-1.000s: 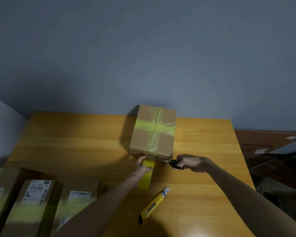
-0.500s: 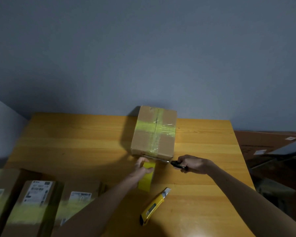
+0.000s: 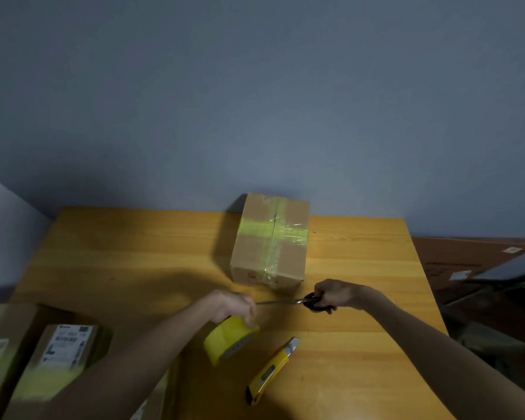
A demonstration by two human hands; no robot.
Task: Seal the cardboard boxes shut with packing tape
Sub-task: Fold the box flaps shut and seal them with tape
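Two hands busy | left hand [image 3: 234, 307] gripped the tape roll [image 3: 228, 341], held apart from the box [image 3: 270, 237] | right hand [image 3: 335, 294] clasped scissors [image 3: 312, 301], blades toward the roll, probably to cut tape | box stood cross-taped on bench [image 3: 134, 253] beyond

The table [image 3: 361, 268] is varnished wood with a soft sheen. The cardboard box [image 3: 256, 247] is matt brown, crossed by glossy, translucent tape [image 3: 273, 231]. The tape roll [image 3: 225, 339] looks smooth. The scissors [image 3: 297, 301] have metal blades and black plastic handles; the utility knife [image 3: 272, 371] is yellow plastic.
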